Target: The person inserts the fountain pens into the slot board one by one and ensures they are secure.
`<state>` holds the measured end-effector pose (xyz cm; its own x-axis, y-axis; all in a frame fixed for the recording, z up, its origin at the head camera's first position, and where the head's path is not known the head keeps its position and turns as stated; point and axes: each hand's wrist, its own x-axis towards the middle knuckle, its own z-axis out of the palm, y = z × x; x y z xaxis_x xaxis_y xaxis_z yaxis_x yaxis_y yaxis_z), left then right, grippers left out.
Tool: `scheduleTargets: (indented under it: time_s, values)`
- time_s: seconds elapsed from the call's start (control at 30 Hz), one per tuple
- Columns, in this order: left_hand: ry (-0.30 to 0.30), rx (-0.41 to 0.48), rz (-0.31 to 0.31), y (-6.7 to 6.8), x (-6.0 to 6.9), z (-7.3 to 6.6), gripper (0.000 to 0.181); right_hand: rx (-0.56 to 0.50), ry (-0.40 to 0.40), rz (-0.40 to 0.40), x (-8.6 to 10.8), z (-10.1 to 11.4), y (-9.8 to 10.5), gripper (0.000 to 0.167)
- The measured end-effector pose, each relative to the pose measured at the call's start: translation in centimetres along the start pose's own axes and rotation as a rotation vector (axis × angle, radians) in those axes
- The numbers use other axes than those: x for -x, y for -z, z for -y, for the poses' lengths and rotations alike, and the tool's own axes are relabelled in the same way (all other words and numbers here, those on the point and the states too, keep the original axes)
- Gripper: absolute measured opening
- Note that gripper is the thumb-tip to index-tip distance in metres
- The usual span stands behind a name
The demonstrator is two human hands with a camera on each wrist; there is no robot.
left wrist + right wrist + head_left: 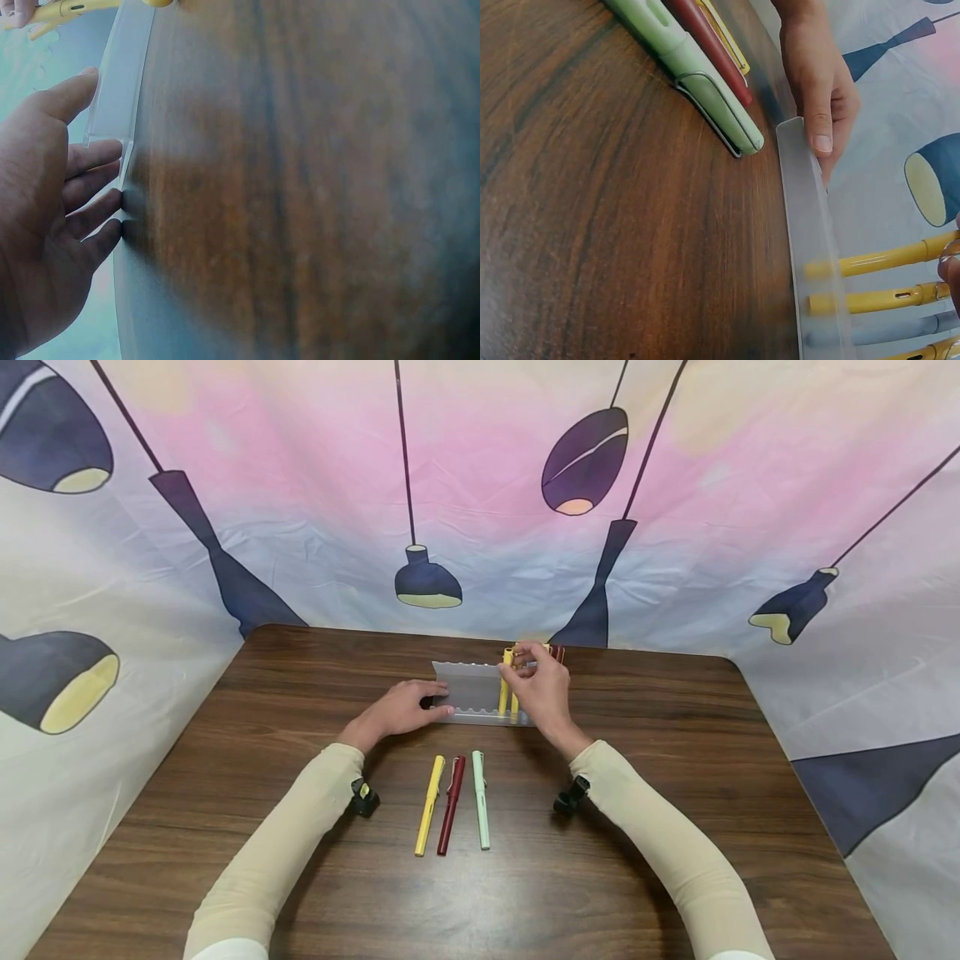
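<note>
We are looking at a dark wood table [555, 893] in front of a pastel backdrop [487, 460] printed with hanging lamps. The clear rack [468, 668] is standing towards twelve o'clock on the table. We are judging the work to be past halfway: several pens are already standing in the rack's right part, among them a yellow pen [504, 693], a second yellow pen [870, 301] and a grey pen [892, 331], with dark red tops [558, 654] showing at the far end. The right hand is hiding some of that row, so we are not counting it exactly. Three are remaining outside, lying at six o'clock from the rack: a loose yellow pen [429, 806], a red pen [452, 806] and a green pen [481, 802], their caps facing it.

The left hand [403, 706] is loosely gripping the rack's nine o'clock end between thumb and fingers. The right hand [543, 689] is pinching the first yellow pen near its top while the lower end is sitting at the rack's front lip. That pen is standing at three o'clock from the left hand and just at nine o'clock from the right palm. The loose pens are lying towards five o'clock from the left hand and between seven and eight from the right.
</note>
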<state>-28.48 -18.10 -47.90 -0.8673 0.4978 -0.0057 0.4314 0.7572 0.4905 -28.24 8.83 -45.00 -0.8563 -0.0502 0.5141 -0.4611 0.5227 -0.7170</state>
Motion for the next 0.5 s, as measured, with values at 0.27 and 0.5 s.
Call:
scheduleTargets:
  time_s: [0.27, 0.5]
  values:
    - [0.009, 0.003, 0.004, 0.00, 0.08, -0.06, 0.060, 0.055, 0.046, 0.002, -0.17, 0.02, -0.26, 0.037]
    - [0.010, 0.011, 0.004, 0.12, 0.07, -0.19, 0.060, 0.097, 0.066, 0.004, -0.20, 0.15, -0.16, 0.036]
